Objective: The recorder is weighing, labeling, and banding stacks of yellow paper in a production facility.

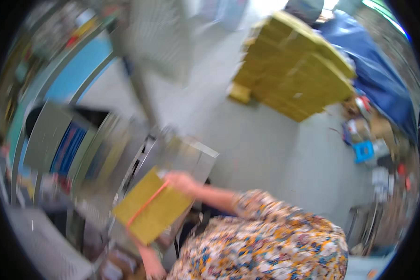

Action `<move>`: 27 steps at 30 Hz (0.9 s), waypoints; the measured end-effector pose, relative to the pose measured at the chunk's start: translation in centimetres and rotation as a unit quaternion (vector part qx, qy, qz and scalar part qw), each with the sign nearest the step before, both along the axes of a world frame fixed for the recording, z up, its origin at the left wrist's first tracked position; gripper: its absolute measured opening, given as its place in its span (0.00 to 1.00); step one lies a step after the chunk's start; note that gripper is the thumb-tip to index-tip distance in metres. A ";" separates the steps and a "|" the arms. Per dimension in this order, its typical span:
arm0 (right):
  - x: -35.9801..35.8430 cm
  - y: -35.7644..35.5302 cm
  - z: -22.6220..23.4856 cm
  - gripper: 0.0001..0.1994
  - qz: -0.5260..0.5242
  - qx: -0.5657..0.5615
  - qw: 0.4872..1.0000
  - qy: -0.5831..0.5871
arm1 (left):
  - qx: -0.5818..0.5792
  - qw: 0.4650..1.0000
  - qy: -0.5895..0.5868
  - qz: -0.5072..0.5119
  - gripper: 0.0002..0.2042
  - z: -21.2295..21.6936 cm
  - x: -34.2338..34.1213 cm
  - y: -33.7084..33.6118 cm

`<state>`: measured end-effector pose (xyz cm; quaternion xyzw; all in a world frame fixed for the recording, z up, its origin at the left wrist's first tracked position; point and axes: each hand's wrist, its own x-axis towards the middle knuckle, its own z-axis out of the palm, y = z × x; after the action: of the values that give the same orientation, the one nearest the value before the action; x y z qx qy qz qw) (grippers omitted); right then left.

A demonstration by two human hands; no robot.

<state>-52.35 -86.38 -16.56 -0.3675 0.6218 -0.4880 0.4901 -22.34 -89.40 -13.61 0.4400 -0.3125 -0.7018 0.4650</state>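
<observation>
A flat, rectangular yellow-brown bundle (161, 210) with a thin red strap (147, 205) across it lies tilted in front of me, over a metal machine bed. At the strap's upper end, my right hand (181, 182) is closed on the bundle's edge, its fingers blurred. My left hand (136, 240) is by the opposite edge, near the strap's other end. The bundle and motion blur hide its fingers, so its grip does not show. Whether the hands also hold the strap is unclear.
A large stack of similar yellow-brown bundles (296, 70) stands on the grey floor (247, 140). Behind it hangs a blue tarp (373, 65); a blue plastic stool (363, 151) sits among clutter on the right. Grey machinery (93, 158) fills the left side.
</observation>
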 end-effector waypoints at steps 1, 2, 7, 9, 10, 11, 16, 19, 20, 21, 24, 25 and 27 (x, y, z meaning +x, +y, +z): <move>1.5 0.1 -0.2 0.15 -0.023 -0.041 0.979 0.196 | -0.062 0.994 -0.078 -0.038 0.19 -0.3 0.4 0.5; 1.4 0.6 -0.4 0.17 -0.060 0.044 0.989 0.128 | -0.190 0.963 -0.191 -0.032 0.19 2.3 -1.6 1.9; -2.9 6.4 3.7 0.19 -0.102 0.070 0.991 -0.041 | -0.095 0.983 -0.120 -0.099 0.21 7.1 -8.5 2.9; -4.7 9.2 4.6 0.19 -0.138 0.069 0.980 -0.123 | -0.045 0.987 -0.097 -0.122 0.22 9.4 -11.7 3.7; -5.8 10.9 4.8 0.19 -0.162 0.074 0.962 -0.207 | -0.020 0.987 -0.087 -0.134 0.23 10.2 -13.7 4.3; -7.5 12.7 4.3 0.19 -0.172 0.065 0.961 -0.205 | 0.006 0.986 -0.076 -0.149 0.23 10.9 -15.9 4.9; -16.5 22.5 5.3 0.19 -0.285 0.013 0.892 -0.350 | 0.093 0.975 -0.042 -0.196 0.26 13.6 -26.4 10.7; -22.8 29.5 1.3 0.18 -0.395 0.016 0.863 -0.314 | 0.047 0.951 0.011 -0.307 0.22 10.3 -37.6 14.1; -25.1 32.1 1.5 0.18 -0.405 0.004 0.857 -0.320 | 0.036 0.937 0.019 -0.348 0.21 9.1 -40.7 14.9; -27.5 34.8 2.9 0.18 -0.408 -0.029 0.830 -0.379 | 0.027 0.922 0.025 -0.384 0.20 8.3 -43.1 15.7; -33.7 40.9 5.7 0.17 -0.440 -0.050 0.797 -0.410 | -0.153 0.882 -0.134 -0.426 0.22 6.2 -50.6 18.9; -35.6 42.7 6.1 0.17 -0.473 -0.031 0.792 -0.385 | -0.156 0.881 -0.137 -0.426 0.22 7.5 -53.2 20.6; -40.0 46.3 6.3 0.17 -0.481 -0.056 0.779 -0.399 | -0.015 0.880 -0.003 -0.474 0.22 10.3 -59.4 23.9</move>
<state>-92.34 -40.09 -10.25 0.1796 0.4384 -0.7970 0.3746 -81.76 -65.54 -3.26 0.2340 -0.4957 -0.8323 0.0824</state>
